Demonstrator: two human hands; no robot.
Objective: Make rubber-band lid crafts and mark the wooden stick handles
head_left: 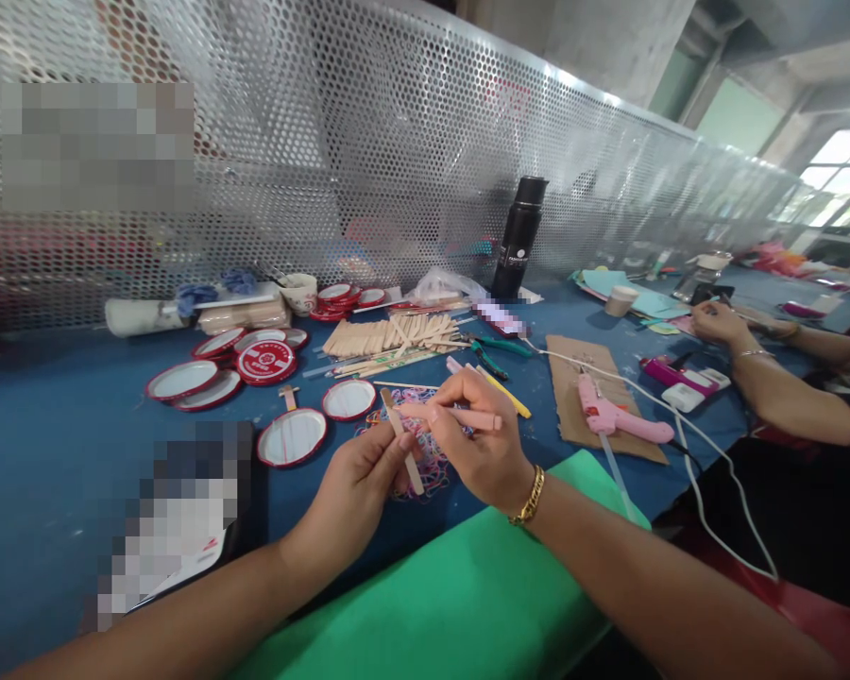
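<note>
My left hand (361,472) pinches a flat wooden stick (412,469) whose upper end looks brown. In my right hand (478,444) is a pale pink marker (480,418), its tip against or close to the stick's upper part. Beneath both hands lies a tangle of colourful thin bands (435,472). Two white-faced lids with red rims, one nearer (292,437) and one farther (349,399), lie left of the tangle. A short stick piece with a brown crosspiece (290,397) sits just behind the nearer lid.
Wooden sticks (368,338), pliers (492,354) and a black bottle (520,236) stand or lie behind. A pink glue gun (613,411) rests on cardboard (567,378), with white cables beside it. Green material (467,586) is in front; another person's hands (722,326) are at right.
</note>
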